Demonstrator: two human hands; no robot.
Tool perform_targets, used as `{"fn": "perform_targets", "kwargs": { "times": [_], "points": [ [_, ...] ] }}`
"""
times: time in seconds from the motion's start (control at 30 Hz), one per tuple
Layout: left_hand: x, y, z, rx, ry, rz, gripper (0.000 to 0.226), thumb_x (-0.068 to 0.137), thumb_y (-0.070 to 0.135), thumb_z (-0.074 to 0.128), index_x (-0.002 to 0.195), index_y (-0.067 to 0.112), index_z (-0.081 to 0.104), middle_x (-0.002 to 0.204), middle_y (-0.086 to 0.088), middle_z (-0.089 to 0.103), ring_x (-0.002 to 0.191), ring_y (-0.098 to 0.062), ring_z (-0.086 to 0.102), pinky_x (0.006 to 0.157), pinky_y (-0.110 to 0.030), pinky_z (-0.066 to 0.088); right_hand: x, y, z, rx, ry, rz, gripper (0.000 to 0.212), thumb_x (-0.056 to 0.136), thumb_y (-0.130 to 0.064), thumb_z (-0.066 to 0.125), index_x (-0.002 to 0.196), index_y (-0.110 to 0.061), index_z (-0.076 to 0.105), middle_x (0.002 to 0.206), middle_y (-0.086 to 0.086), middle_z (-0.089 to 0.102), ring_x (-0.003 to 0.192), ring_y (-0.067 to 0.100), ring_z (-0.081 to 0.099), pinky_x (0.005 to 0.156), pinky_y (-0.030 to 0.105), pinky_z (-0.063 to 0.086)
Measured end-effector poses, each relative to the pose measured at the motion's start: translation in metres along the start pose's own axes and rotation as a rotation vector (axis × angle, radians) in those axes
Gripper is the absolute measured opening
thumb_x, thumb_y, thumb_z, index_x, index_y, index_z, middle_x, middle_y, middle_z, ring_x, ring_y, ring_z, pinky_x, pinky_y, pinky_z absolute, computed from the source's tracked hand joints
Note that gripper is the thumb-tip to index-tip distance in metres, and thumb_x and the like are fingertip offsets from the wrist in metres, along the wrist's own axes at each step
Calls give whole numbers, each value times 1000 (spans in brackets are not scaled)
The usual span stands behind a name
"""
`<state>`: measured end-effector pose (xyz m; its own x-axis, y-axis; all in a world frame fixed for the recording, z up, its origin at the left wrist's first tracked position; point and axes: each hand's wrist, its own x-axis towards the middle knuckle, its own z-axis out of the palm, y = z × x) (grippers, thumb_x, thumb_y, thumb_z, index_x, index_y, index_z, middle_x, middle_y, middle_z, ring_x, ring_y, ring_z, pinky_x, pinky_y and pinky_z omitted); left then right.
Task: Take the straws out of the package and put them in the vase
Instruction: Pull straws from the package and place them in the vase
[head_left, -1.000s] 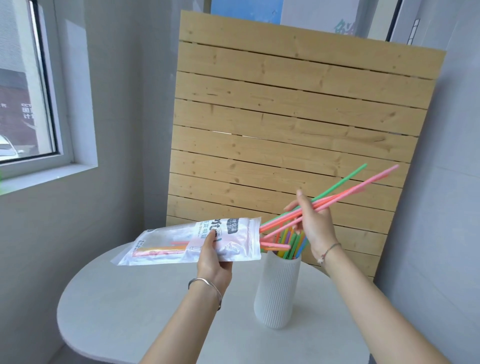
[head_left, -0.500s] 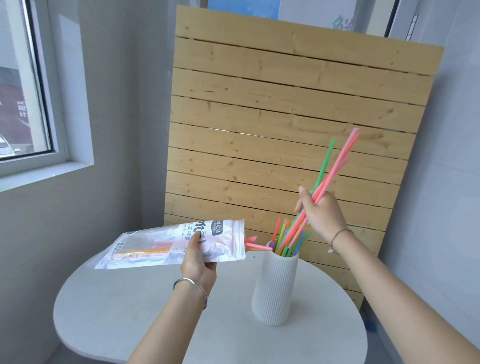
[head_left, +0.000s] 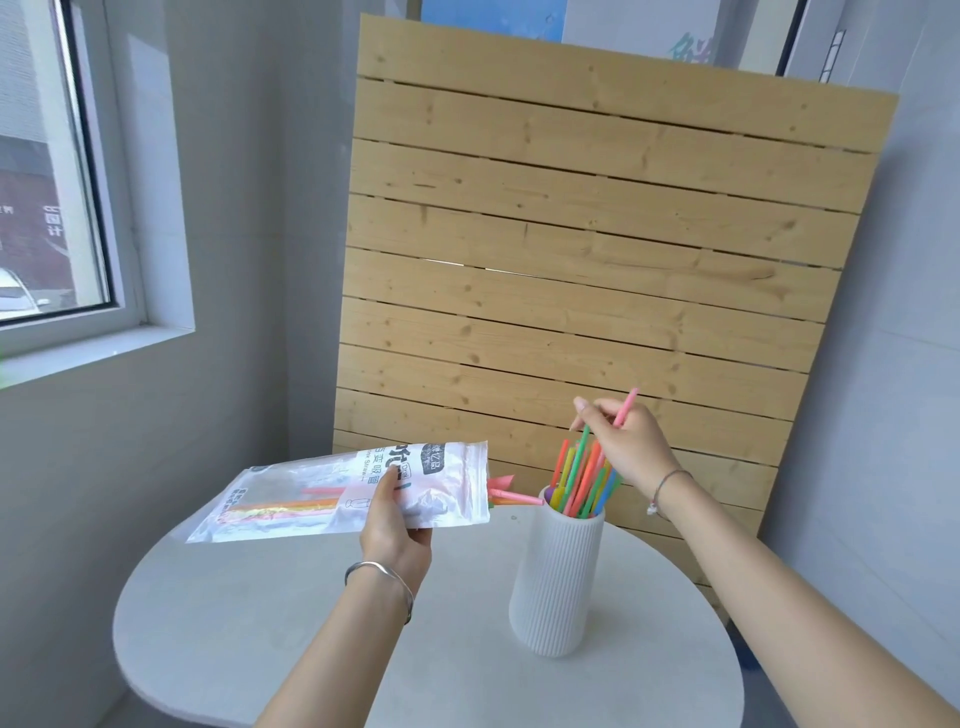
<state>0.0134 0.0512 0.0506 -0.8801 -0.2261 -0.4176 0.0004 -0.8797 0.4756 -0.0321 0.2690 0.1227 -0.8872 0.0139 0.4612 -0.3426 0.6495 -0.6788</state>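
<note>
Left hand holds package level above desk, open mouth beside vase, keeping transfer short. Right hand, grip pinched on pink straw, lowers bunch into vase among straws. More remain in package.

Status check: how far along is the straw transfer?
Many colourful plastic straws already stand in the white ribbed vase. The right hand is lowering a few more in. The left hand holds the clear plastic package, with some straws left inside.
</note>
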Motion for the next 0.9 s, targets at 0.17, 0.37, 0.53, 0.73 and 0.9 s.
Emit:
{"fn": "perform_targets", "kwargs": {
  "times": [0.17,0.37,0.53,0.73,0.9],
  "points": [
    [-1,-4,1,26,-3,-10,13,90,23,64,81,19,55,81,2,58,66,-13,57,51,-19,52,-9,10,7,-242,-317,-45,34,98,-28,39,90,-23,72,114,0,56,111,17,50,97,34,41],
    [-1,-5,2,23,-2,-17,13,90,23,64,80,18,56,83,2,59,66,-12,57,54,-21,52,-14,11,0,-126,-116,-162,51,82,-27,67,129,-31,47,131,-8,51,123,8,45,98,27,37],
    [-2,-4,3,22,4,-7,15,90,22,63,78,19,55,79,2,58,63,-12,56,42,-14,49,-15,4,-7,-278,-72,-335,41,94,-22,48,134,-28,45,135,-8,52,123,9,47,93,23,41],
    [-4,0,5,19,-2,-5,13,89,23,64,81,18,56,83,1,60,66,-13,59,52,-21,54,-25,8,7,-576,-371,-185,47,100,-38,26,144,-23,33,154,-4,29,144,12,20,117,29,6],
    [-4,15,11,15,-14,53,13,88,26,65,81,20,56,82,3,58,62,-12,59,56,-20,53,-50,-22,28,87,60,-247,30,97,-31,41,122,-23,54,122,-8,58,107,13,56,90,25,42]
  ]
}}
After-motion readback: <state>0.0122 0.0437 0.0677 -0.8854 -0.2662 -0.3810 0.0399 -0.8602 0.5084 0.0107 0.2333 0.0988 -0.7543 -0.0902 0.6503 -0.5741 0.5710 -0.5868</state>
